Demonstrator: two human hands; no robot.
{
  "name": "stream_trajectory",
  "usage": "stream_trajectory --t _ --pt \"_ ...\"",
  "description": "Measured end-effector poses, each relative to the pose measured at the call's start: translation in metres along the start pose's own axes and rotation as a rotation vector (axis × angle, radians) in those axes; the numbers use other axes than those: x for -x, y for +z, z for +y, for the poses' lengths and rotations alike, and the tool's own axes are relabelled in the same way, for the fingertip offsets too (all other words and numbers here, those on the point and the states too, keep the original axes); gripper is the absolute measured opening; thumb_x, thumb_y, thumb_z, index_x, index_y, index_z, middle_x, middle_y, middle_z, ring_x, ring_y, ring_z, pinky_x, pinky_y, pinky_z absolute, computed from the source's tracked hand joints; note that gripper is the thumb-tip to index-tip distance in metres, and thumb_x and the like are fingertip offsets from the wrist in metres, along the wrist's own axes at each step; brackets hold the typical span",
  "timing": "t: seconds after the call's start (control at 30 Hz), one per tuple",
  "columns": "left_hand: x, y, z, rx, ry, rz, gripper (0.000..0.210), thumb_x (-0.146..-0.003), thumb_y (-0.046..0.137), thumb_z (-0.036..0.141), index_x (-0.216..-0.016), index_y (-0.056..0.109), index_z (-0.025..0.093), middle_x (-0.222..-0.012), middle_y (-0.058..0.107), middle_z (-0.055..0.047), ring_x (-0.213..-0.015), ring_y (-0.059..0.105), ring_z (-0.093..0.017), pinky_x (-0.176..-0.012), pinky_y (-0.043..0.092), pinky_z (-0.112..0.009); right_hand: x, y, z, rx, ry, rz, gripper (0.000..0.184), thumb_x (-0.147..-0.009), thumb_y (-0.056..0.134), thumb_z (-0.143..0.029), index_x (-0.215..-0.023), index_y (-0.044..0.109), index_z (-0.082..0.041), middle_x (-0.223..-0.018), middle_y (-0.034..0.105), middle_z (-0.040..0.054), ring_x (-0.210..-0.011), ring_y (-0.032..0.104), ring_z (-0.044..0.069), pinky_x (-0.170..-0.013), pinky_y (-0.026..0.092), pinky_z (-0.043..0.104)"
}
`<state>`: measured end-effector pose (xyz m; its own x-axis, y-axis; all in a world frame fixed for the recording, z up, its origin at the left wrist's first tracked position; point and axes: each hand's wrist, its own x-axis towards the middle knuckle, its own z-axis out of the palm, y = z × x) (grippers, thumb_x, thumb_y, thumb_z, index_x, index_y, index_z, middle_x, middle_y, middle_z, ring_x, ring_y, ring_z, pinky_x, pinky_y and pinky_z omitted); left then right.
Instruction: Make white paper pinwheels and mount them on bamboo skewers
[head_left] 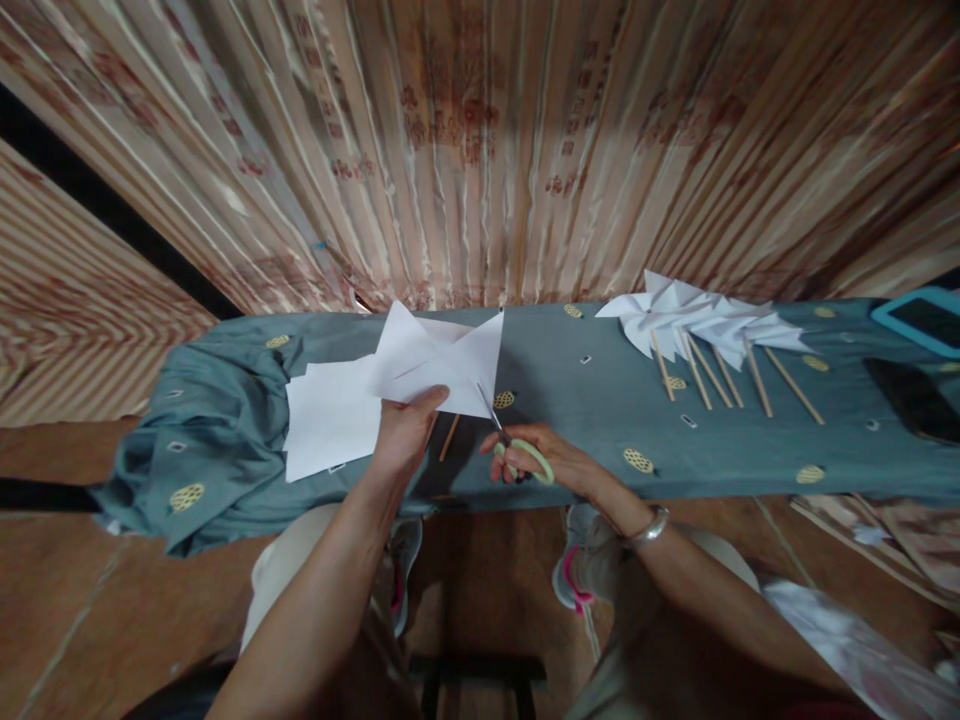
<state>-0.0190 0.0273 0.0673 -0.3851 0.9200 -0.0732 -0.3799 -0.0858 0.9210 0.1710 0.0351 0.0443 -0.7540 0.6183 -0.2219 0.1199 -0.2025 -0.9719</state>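
My left hand (409, 425) pinches the near edge of a white paper square (442, 365), which has slits cut in from its corners. With its fingers through the handles, my right hand (536, 455) grips a pair of scissors with light green handles (541, 465). The blades point away from me and meet the paper near its close right corner. Under and left of the held paper lies a stack of white paper sheets (330, 415). A wooden stick (450, 438) lies partly hidden beside my left hand.
Several white paper pinwheels (705, 315) on wooden sticks lie overlapped at the right of the cloth-covered table (600, 400). A black phone (915, 400) and a blue-framed device (921, 320) rest at the right end. A pleated curtain (465, 150) hangs behind the table.
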Motion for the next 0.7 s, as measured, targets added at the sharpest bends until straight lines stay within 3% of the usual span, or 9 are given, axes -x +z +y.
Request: stream_trajectory --t 0.47,0.7 --pt "-0.0002 0.0007 0.0004 0.024 0.007 -0.022 0.057 -0.054 0.076 0.019 -0.110 0.064 0.018 -0.100 0.073 -0.006 -0.096 0.068 -0.025 -0.091 0.050 -0.039 -0.0014 0.0004 0.0012 -0.017 0.013 0.030 0.063 -0.066 0.067 -0.069 -0.096 0.065 -0.014 -0.073 0.067 0.0036 -0.059 0.055 0.009 -0.055 0.042 0.022" --pt "-0.0001 -0.0002 0.0031 0.023 -0.046 -0.007 0.057 -0.051 0.077 0.016 -0.106 0.066 0.017 -0.093 0.074 -0.006 -0.092 0.068 -0.026 -0.085 0.053 -0.039 -0.0009 0.0013 0.0004 0.009 0.008 0.034 0.059 -0.067 0.068 -0.066 -0.095 0.065 -0.014 -0.070 0.065 0.0018 -0.059 0.054 0.009 -0.057 0.044 0.022"
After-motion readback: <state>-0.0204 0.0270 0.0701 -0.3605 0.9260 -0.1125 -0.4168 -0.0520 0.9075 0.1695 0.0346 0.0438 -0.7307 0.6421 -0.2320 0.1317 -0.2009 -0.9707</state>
